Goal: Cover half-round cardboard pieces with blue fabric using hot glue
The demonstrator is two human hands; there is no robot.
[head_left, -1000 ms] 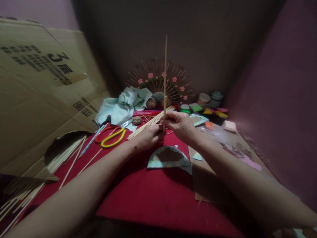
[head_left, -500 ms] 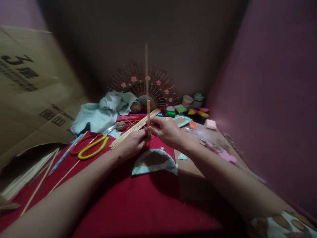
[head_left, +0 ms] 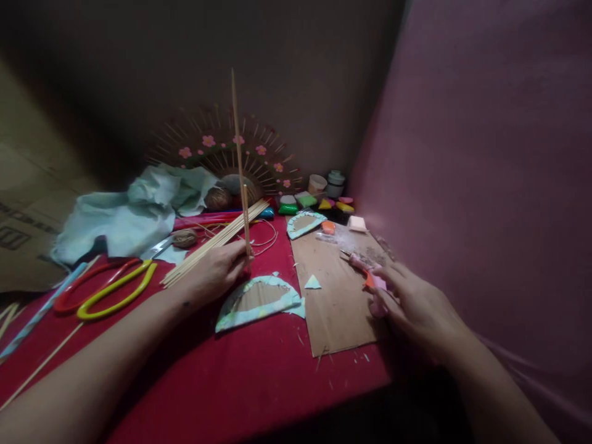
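Observation:
My left hand [head_left: 226, 265] pinches bamboo sticks [head_left: 240, 160] that stand upright, one tall and one shorter side by side. Just in front of that hand lies a half-round cardboard piece [head_left: 263, 299] with a pale green cloth edge, on the red cloth. My right hand [head_left: 416, 302] is closed around a pink hot glue gun [head_left: 356, 261] with an orange trigger, over the cardboard sheet [head_left: 342, 314]. The gun's nozzle points left and away from me. Part of its handle is hidden by my fingers.
Scissors [head_left: 118, 287] with red and yellow handles lie left of a bundle of bamboo sticks [head_left: 217, 240]. Behind are crumpled pale green cloth [head_left: 124, 209], a twine ball [head_left: 185, 238] and a flowered stick fan [head_left: 226, 148]. A pink wall [head_left: 485, 154] bounds the right.
My right hand has left the sticks and moved right onto the glue gun. The left hand still holds the sticks. The view has turned to the right.

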